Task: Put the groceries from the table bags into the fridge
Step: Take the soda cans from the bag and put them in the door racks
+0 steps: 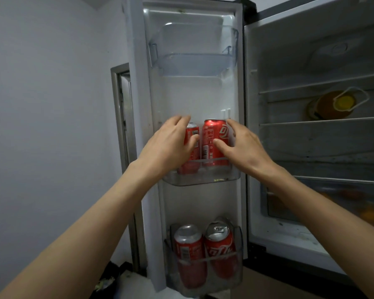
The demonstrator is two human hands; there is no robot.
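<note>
Left hand [171,143] is gripping the left can [192,145]; right hand [242,147] is gripping the right can [214,141], both cans touching inside the middle door shelf [203,180].

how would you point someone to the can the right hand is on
Look at the open fridge door, middle door bin, which holds two red cans. It is the right-hand can, label fully visible; the left can sits mostly behind the left hand.
</note>
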